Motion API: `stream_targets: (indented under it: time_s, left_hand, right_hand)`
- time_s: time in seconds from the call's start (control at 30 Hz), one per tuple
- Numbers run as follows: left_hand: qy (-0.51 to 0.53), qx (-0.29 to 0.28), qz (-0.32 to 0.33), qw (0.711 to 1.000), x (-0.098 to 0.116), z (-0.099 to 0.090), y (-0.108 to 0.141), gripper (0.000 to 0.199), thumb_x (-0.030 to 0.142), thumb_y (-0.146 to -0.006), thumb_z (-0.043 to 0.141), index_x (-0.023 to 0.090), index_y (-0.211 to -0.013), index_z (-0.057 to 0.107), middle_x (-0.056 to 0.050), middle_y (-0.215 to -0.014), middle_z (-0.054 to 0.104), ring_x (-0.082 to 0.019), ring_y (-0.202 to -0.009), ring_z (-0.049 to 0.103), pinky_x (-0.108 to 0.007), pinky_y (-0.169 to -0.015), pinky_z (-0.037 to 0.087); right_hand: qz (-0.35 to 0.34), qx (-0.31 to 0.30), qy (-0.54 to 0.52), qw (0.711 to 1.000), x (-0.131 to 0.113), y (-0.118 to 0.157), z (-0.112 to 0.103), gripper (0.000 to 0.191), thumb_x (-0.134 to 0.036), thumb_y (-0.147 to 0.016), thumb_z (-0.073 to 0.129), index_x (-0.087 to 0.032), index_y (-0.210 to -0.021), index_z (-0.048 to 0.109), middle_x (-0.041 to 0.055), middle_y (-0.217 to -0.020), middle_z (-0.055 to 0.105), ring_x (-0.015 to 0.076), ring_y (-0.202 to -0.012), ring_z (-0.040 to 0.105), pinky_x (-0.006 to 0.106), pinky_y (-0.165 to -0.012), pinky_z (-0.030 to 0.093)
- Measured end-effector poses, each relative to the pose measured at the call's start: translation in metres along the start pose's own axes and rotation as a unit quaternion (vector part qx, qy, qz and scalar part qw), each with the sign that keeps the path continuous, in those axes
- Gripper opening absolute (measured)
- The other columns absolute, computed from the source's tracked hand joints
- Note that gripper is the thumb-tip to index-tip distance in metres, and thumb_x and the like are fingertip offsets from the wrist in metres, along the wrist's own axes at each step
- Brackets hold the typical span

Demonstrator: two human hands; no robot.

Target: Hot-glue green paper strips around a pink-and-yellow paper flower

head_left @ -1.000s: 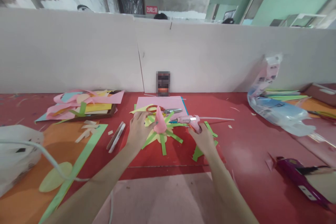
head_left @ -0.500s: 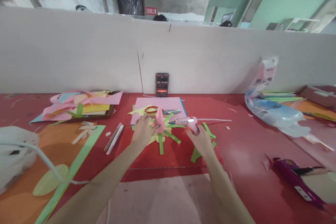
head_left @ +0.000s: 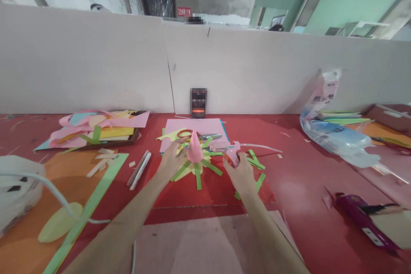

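Observation:
A pink paper cone (head_left: pixel 194 150) stands upright on a yellow paper shape (head_left: pixel 181 171) with green strips (head_left: pixel 198 176) spreading out from it. My left hand (head_left: pixel 173 157) is at the cone's left side, its fingers bent near the green and yellow paper; what they pinch, if anything, is hidden. My right hand (head_left: pixel 239 171) is wrapped round the handle of a pink glue gun (head_left: pixel 231 152), whose nozzle points left toward the cone. A clear glue stick (head_left: pixel 261 147) sticks out of its back. Scissors with red handles (head_left: pixel 210 136) lie behind the cone on pink paper (head_left: pixel 205 125).
Paper scraps fill a tray (head_left: pixel 132 138) at the back left, beside two pens (head_left: pixel 140 171). A white cable (head_left: pixel 53 195) crosses the left side. To the right lie a plastic bag (head_left: pixel 340 139) and a purple tool (head_left: pixel 362 218). A white partition (head_left: pixel 257 68) stands behind.
My left hand has moved slightly left, away from the cone, which now shows more fully. My right hand and the glue gun have shifted a little left.

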State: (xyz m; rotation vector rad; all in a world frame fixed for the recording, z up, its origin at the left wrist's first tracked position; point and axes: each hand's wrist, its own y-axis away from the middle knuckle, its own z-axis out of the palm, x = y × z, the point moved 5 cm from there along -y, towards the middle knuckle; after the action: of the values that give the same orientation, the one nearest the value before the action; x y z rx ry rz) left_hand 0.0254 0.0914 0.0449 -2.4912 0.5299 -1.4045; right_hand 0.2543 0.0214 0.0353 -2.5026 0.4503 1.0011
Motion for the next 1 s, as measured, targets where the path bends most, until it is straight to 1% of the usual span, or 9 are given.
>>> stream_targets:
  time_s: [0.07,0.13,0.2,0.33,0.4,0.53,0.73,1.0]
  left_hand:
    - [0.059,-0.01,-0.001,0.998,0.001,0.0,-0.004,0.036,0.033,-0.085,0.038,0.02,-0.117,0.05,-0.008,-0.122,0.053,-0.019,-0.112,0.048,-0.035,-0.094,0.037]
    - [0.107,-0.006,0.0,0.994,-0.001,0.001,-0.006,0.038,0.035,-0.085,0.037,0.019,-0.117,0.05,-0.008,-0.122,0.053,-0.019,-0.114,0.048,-0.035,-0.096,0.037]
    - [0.129,-0.004,-0.006,0.992,-0.004,0.005,-0.005,0.039,0.036,-0.085,0.039,0.019,-0.118,0.051,-0.007,-0.123,0.054,-0.02,-0.114,0.047,-0.034,-0.096,0.037]
    - [0.13,-0.021,-0.044,0.99,-0.013,0.015,-0.003,0.042,0.038,-0.082,0.045,0.018,-0.118,0.052,-0.008,-0.12,0.056,-0.022,-0.109,0.052,-0.035,-0.093,0.04]
    - [0.137,-0.026,-0.05,0.989,-0.016,0.018,-0.002,0.041,0.038,-0.081,0.047,0.017,-0.115,0.054,-0.008,-0.118,0.058,-0.023,-0.106,0.054,-0.036,-0.091,0.042]
    - [0.149,-0.027,-0.047,0.987,-0.019,0.02,-0.003,0.038,0.037,-0.082,0.047,0.017,-0.113,0.056,-0.009,-0.115,0.059,-0.022,-0.103,0.056,-0.035,-0.089,0.044]
    - [0.172,-0.021,-0.045,0.984,-0.025,0.023,-0.004,0.04,0.038,-0.079,0.05,0.017,-0.113,0.056,-0.008,-0.114,0.06,-0.023,-0.104,0.056,-0.035,-0.089,0.045]
    - [0.185,-0.021,-0.04,0.982,-0.023,0.022,-0.005,0.039,0.037,-0.079,0.051,0.017,-0.111,0.058,-0.009,-0.113,0.061,-0.023,-0.103,0.056,-0.036,-0.088,0.045]
  right_hand:
    - [-0.011,0.009,0.019,1.0,-0.002,0.002,0.003,0.034,-0.05,-0.07,0.047,-0.021,-0.087,0.046,0.0032,-0.074,0.055,0.0189,-0.064,0.051,0.027,-0.055,0.032]
    - [-0.02,0.01,0.026,0.999,-0.001,0.003,0.007,0.034,-0.049,-0.07,0.047,-0.021,-0.089,0.046,0.0037,-0.076,0.055,0.0197,-0.066,0.052,0.027,-0.056,0.032]
    - [-0.03,0.008,0.026,0.999,-0.001,0.004,0.01,0.034,-0.049,-0.071,0.046,-0.021,-0.089,0.046,0.0035,-0.074,0.055,0.02,-0.066,0.052,0.027,-0.056,0.033]
    - [-0.045,0.004,0.031,0.998,-0.006,0.007,0.016,0.033,-0.049,-0.072,0.046,-0.021,-0.089,0.046,0.004,-0.075,0.056,0.0202,-0.068,0.053,0.028,-0.058,0.034]
    - [-0.041,0.005,0.043,0.998,-0.008,0.008,0.018,0.034,-0.05,-0.071,0.047,-0.022,-0.09,0.045,0.0043,-0.079,0.057,0.0206,-0.07,0.054,0.028,-0.059,0.034]
    - [-0.034,0.018,0.056,0.998,-0.01,0.009,0.02,0.035,-0.05,-0.071,0.048,-0.022,-0.092,0.045,0.0044,-0.08,0.058,0.021,-0.072,0.054,0.028,-0.06,0.035]
    - [-0.065,0.04,0.053,0.996,-0.011,0.009,0.019,0.035,-0.049,-0.071,0.047,-0.02,-0.09,0.046,0.0058,-0.083,0.058,0.0201,-0.07,0.053,0.029,-0.061,0.037]
    - [-0.054,0.03,0.059,0.996,-0.01,0.01,0.019,0.034,-0.048,-0.071,0.048,-0.021,-0.09,0.045,0.0059,-0.085,0.059,0.0201,-0.072,0.055,0.028,-0.06,0.036]
